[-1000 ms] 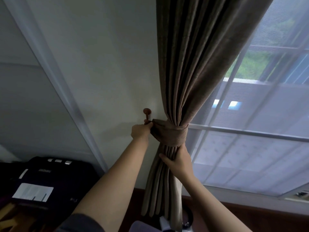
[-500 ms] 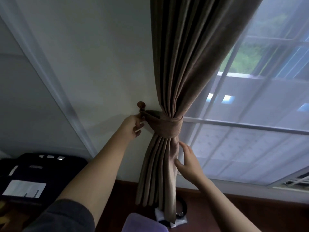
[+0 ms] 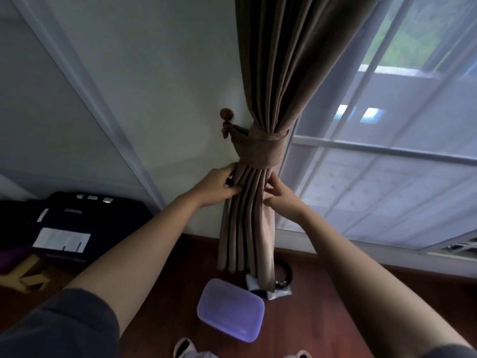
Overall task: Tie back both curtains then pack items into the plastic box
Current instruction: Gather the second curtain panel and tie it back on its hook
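A brown curtain (image 3: 273,60) hangs in the middle, gathered by a matching tieback band (image 3: 260,148) that loops onto a wooden wall hook (image 3: 226,115). Just below the band, my left hand (image 3: 219,187) pinches the curtain's left folds. My right hand (image 3: 280,196) pinches the folds on the right side. A purple plastic box (image 3: 230,309) with its lid on lies on the wooden floor below the curtain's hem. A black ring-shaped item (image 3: 284,275) and a packet (image 3: 280,293) lie half hidden behind the hem.
A window with a sheer white curtain (image 3: 387,177) fills the right side. A black case (image 3: 74,218) with a white label sits at the left by the wall. Pale slippers (image 3: 185,347) show at the bottom edge.
My left hand left the hook and dropped to the folds under the band. My right hand rose and closed on the folds. The view tilted down, showing more of the box.
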